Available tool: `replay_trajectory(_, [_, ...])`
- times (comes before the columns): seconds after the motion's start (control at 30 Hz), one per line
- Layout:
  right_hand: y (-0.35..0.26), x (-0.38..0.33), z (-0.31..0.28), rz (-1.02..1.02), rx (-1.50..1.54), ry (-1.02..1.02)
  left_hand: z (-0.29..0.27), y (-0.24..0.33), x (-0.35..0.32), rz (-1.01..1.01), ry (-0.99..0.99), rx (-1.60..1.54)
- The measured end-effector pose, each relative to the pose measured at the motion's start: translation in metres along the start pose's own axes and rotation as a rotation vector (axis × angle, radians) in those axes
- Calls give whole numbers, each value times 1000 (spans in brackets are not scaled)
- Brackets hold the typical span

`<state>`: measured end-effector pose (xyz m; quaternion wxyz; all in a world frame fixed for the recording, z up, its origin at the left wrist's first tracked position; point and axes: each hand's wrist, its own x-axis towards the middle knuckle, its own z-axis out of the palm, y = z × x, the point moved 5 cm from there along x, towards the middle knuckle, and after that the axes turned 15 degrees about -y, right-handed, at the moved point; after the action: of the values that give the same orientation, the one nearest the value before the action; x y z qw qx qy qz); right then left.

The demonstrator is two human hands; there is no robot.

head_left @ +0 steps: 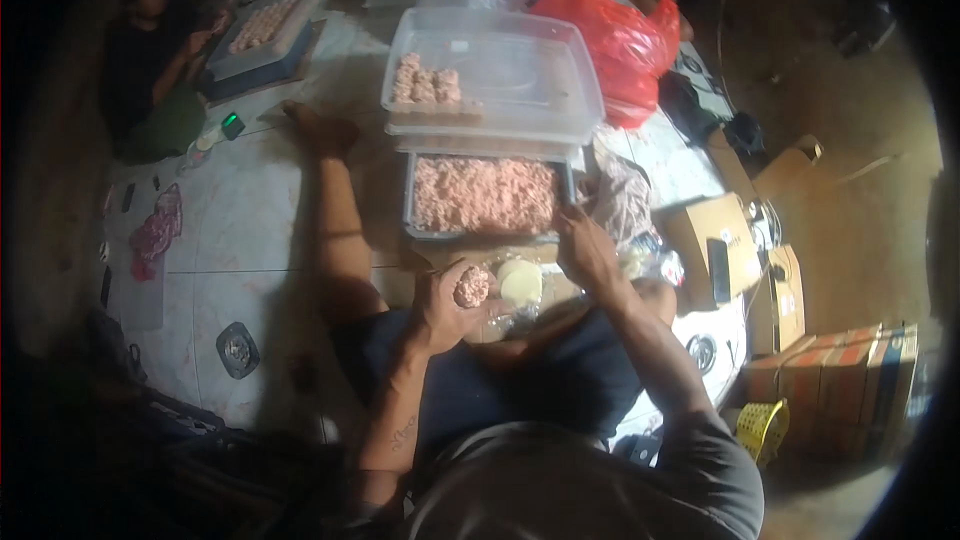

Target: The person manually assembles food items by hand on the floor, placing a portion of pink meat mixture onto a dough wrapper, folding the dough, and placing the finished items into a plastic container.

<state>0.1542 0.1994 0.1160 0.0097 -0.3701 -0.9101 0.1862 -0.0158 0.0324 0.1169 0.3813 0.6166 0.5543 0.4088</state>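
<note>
My left hand [437, 310] is cupped around a lump of pink minced filling [471, 286], which shows at the top of the fingers. Beside it, a stack of round, pale dough wrappers [520, 282] lies on clear plastic film. In front of me is a dark-rimmed tray [409, 202] filled with loose pink mince [485, 194]. At that tray's right edge, my right hand [587, 248] is closed with its fingers toward the rim; what it grips is too small to make out.
Behind the tray stands a clear plastic box [540, 60] with several shaped pieces at its left. A red plastic bag [620, 45] is at the back right. Cardboard boxes [830, 380] and a yellow basket [762, 428] stand right. Another person [160, 60] sits far left by a filled tray [265, 35].
</note>
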Motion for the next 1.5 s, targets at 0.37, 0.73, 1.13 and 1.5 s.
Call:
replay_trajectory(0.37, [-88,-80,-32,-136,512,-55,3,-9,13,-87,105,32])
replay_trajectory(0.73, [-40,-48,-7,-1,607,269,15,-12,10,-127,57,113])
replay_trajectory(1.13, [-64,-59,-41,-195,330,-4,17,-18,7,-123,194,-91])
replay_trajectory(1.5, [-86,-85,-35,-195,554,-39,15,-32,11,-31,82,-171])
